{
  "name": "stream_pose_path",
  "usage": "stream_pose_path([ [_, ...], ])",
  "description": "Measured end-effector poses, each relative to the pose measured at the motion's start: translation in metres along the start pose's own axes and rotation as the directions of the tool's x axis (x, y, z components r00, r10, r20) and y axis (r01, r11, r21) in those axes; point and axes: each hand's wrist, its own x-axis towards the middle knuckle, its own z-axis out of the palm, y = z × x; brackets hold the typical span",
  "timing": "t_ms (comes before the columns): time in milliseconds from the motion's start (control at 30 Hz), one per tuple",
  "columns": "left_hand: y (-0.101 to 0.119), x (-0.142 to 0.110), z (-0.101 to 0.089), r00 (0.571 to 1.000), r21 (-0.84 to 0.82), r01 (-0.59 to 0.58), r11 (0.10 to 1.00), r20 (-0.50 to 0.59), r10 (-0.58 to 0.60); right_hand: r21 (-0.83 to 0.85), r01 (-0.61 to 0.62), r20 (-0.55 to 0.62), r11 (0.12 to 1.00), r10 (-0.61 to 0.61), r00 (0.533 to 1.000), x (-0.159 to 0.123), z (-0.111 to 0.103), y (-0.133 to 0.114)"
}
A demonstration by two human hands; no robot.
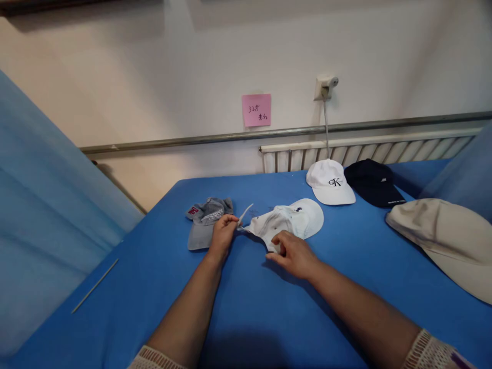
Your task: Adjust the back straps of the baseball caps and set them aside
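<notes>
On the blue table (169, 307), toward its far edge, the pale cap (292, 219) could slip, I judge, if the left hand (223, 234) overtugs the strap (246, 212) it pinches, the right hand (294, 253) half-curled, grip unclear.

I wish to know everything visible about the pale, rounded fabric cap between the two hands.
The pale, rounded fabric cap rests on the smooth blue cloth-like surface, opening toward the person, curved brim pointing right and away. A small dark emblem marks its front. The left hand pinches a thin pale strap at its back; the right hand is at the near edge, grip unclear.
</notes>
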Motion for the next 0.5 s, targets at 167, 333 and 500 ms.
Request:
stream_pose_path([
  [167, -0.011, -0.004, 0.011, 0.998, 0.000, 0.010, 1.000, 0.063, -0.010, 0.030, -0.150, -0.545, 0.988, 0.142, 0.826, 0.014, -0.027, 0.044],
  [333, -0.013, -0.010, 0.020, 0.997, 0.026, 0.072, 0.997, 0.026, -0.072, 0.203, -0.547, -0.512, 0.812, 0.564, 0.648, 0.023, -0.047, 0.107],
  [500, -0.004, -0.017, 0.024, 0.975, -0.119, 0.202, 0.972, 0.123, -0.187, 0.596, -0.584, -0.158, 0.552, 0.793, 0.589, 0.022, -0.047, 0.108],
])
